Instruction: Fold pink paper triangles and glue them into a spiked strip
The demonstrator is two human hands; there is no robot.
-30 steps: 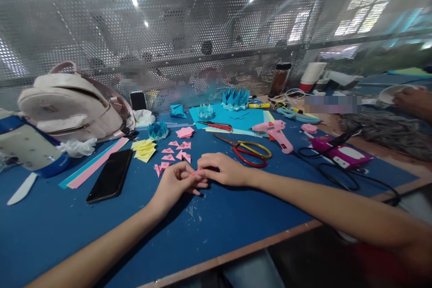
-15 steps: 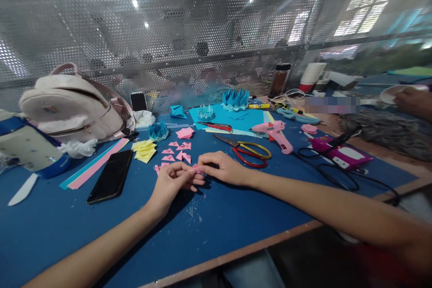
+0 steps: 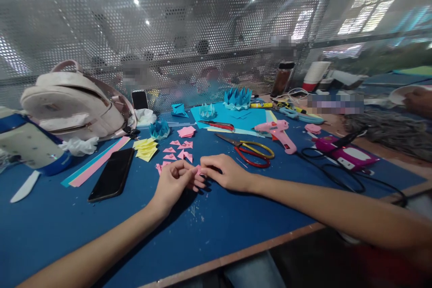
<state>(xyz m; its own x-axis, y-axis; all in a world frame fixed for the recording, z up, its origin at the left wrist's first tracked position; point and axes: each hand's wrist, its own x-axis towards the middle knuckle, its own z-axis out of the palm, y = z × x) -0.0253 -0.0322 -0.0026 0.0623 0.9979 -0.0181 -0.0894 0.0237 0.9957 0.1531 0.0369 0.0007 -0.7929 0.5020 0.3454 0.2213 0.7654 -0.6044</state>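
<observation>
A small piece of pink paper (image 3: 198, 170) is pinched between the fingertips of my left hand (image 3: 177, 179) and my right hand (image 3: 224, 172); my fingers hide most of it. Just beyond my left hand lie several folded pink paper pieces (image 3: 185, 145) in rows. Behind them sits a stack of flat pink paper (image 3: 186, 132), with yellow paper squares (image 3: 146, 149) to its left. Scissors (image 3: 249, 150) with one red and one yellow handle rest open beyond my right hand.
Left are a black phone (image 3: 112, 174), paper strips (image 3: 97, 162), a backpack (image 3: 74, 103) and a white plastic knife (image 3: 24, 186). Blue paper flowers (image 3: 237, 98) stand at the back. Rightward lie a pink glue gun (image 3: 278, 134) and a purple power strip (image 3: 347, 153) with cables. A co-worker's hand (image 3: 418, 101) shows far right.
The view has shifted slightly. Both hands stay together on the pink paper, with only a small shift of the fingers.
</observation>
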